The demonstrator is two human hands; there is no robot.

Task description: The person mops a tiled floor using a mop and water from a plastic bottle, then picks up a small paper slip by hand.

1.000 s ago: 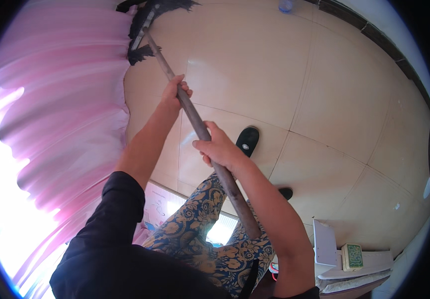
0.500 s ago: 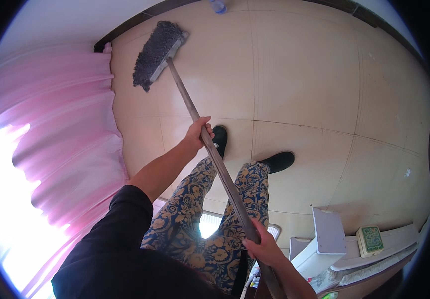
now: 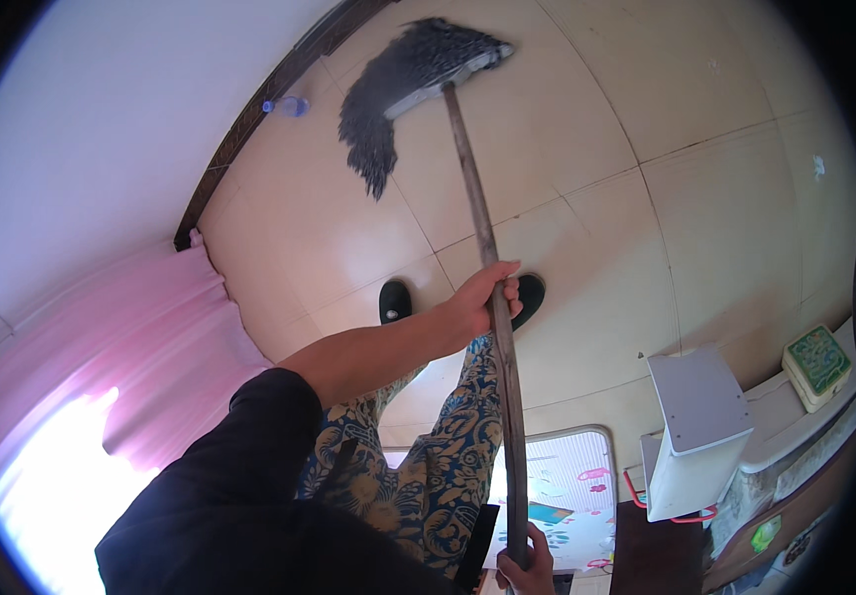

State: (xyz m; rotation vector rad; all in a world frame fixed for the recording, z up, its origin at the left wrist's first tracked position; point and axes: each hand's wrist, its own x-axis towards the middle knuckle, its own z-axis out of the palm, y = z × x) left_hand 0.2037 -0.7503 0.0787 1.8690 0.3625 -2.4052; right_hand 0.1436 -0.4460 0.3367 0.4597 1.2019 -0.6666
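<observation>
Left fingers: your left hand is wrapped shut around the middle of the broom handle, thumb on the near side, arm stretched well forward.
Right fingers: your right hand shows only at the lower edge, closed on the handle's top end.
Broom: the long wooden handle runs from your right hand up past your patterned trousers to the dark bristle head, which lies on the floor tiles far out in front of you.
What changed: a second ago the head was tucked in against the pink curtain; now it sits out on bare tile, nearer the dark skirting, and your hands have spread apart along the handle. You look to be at the far reach of a stroke.
Feet: both dark shoes are planted just behind your left hand.
Around you: a small plastic bottle lies by the skirting, left of the bristles. To your right stand a white box-like unit and a green patterned box.
</observation>
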